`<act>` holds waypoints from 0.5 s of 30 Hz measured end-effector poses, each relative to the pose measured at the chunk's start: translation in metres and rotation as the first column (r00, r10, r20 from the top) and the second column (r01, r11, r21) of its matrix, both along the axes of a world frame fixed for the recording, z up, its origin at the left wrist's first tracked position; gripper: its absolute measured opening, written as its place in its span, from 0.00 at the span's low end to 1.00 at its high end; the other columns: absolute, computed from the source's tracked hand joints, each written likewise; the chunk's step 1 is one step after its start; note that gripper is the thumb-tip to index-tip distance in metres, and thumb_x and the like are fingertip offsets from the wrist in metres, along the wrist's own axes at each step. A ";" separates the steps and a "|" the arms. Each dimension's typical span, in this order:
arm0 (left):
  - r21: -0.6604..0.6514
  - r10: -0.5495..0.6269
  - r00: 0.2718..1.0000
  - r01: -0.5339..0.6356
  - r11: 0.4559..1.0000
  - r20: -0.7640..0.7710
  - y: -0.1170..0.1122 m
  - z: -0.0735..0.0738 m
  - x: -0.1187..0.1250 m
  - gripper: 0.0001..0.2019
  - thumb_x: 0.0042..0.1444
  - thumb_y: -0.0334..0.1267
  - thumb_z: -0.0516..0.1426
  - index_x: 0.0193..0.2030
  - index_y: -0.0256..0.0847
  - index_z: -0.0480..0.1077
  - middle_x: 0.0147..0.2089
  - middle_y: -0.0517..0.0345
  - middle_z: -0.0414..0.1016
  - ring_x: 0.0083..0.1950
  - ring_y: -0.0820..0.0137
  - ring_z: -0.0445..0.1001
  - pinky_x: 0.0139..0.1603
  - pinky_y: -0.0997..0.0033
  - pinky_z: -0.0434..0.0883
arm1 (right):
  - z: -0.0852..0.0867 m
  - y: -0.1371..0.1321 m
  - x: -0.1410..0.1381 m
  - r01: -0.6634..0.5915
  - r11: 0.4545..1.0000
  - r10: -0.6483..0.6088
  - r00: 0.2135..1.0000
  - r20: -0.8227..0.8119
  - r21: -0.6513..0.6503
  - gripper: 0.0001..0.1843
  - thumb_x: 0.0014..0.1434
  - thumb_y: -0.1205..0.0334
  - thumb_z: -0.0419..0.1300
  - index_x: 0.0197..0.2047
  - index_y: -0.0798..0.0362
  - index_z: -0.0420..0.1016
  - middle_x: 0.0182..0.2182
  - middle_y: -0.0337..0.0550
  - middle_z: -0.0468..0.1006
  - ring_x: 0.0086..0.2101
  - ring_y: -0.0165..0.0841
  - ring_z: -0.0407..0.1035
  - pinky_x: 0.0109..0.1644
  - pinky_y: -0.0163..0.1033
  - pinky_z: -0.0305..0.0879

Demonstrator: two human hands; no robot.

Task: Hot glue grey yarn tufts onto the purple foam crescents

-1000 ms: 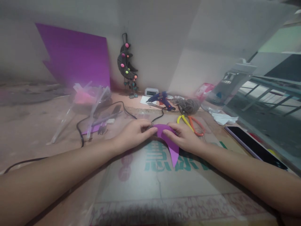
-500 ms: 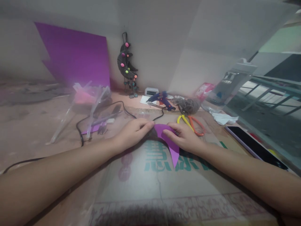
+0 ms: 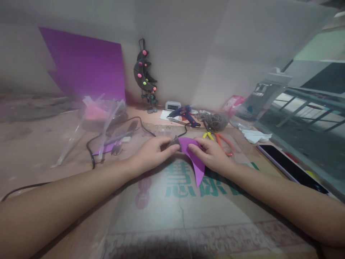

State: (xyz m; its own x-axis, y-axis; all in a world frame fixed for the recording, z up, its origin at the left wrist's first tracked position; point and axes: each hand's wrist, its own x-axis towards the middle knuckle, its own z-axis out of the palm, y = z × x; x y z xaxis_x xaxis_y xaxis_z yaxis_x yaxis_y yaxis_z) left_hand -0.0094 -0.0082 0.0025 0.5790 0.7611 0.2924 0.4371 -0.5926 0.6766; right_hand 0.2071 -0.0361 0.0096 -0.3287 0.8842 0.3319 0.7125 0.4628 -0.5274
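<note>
A purple crescent cutout (image 3: 198, 169) is held in front of me, its bare tip pointing down. Dark grey yarn (image 3: 175, 141) appears to cover its left end. My left hand (image 3: 159, 149) is closed there, thumb and fingers pinching the grey-covered end. On the purple part, my right hand (image 3: 211, 151) is closed with its thumb pressed on the front face. The fingers behind the cutout are hidden. Behind my right hand lie scissors (image 3: 225, 142) with orange and yellow handles. A ball of grey yarn (image 3: 215, 122) sits farther back.
A blue glue gun (image 3: 185, 113) with a black cord rests near a small white clock (image 3: 173, 105). A decorated dark crescent (image 3: 145, 73) hangs on the wall. Purple sheet (image 3: 88, 64) leans at left, a plastic bag (image 3: 99, 109) before it. At right lie a phone (image 3: 291, 167) and tissue (image 3: 254, 135).
The cutout's tip has lifted slightly. More dark grey shows at its left end, where my left thumb has shifted a little downward. My right hand keeps its pinch.
</note>
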 end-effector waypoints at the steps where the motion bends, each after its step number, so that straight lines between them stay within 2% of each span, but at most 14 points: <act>1: 0.010 0.008 1.000 -0.008 1.000 -0.008 0.000 0.000 0.000 0.19 0.61 0.50 0.48 0.28 0.38 0.66 0.25 0.61 0.65 0.28 0.72 0.63 0.26 0.74 0.57 | 0.000 0.000 0.000 -0.001 1.000 0.001 1.000 -0.003 0.003 0.17 0.62 0.53 0.51 0.24 0.53 0.61 0.20 0.35 0.62 0.23 0.27 0.57 0.26 0.33 0.51; 7: 0.044 0.016 1.000 -0.015 0.999 -0.014 0.001 -0.002 0.001 0.18 0.62 0.49 0.48 0.28 0.38 0.65 0.25 0.62 0.65 0.28 0.73 0.63 0.27 0.73 0.56 | -0.001 0.001 0.001 -0.004 1.000 0.003 1.000 -0.007 -0.025 0.16 0.62 0.54 0.51 0.26 0.54 0.65 0.21 0.36 0.65 0.24 0.28 0.59 0.27 0.34 0.52; 11: 0.061 0.037 0.999 -0.037 0.997 0.002 0.000 0.000 0.000 0.18 0.62 0.48 0.49 0.26 0.38 0.64 0.25 0.62 0.64 0.27 0.73 0.63 0.26 0.73 0.56 | -0.002 0.002 0.003 -0.025 0.998 0.022 0.998 -0.054 -0.054 0.15 0.62 0.54 0.53 0.33 0.56 0.71 0.25 0.39 0.70 0.27 0.30 0.63 0.30 0.34 0.56; 15: 0.060 0.040 0.998 -0.043 0.997 0.045 0.000 0.003 0.000 0.15 0.62 0.46 0.48 0.33 0.38 0.68 0.32 0.58 0.71 0.34 0.70 0.68 0.33 0.72 0.63 | -0.003 0.003 0.005 -0.053 0.995 0.046 0.994 -0.096 -0.079 0.16 0.62 0.52 0.53 0.38 0.56 0.73 0.30 0.41 0.74 0.30 0.32 0.67 0.32 0.35 0.60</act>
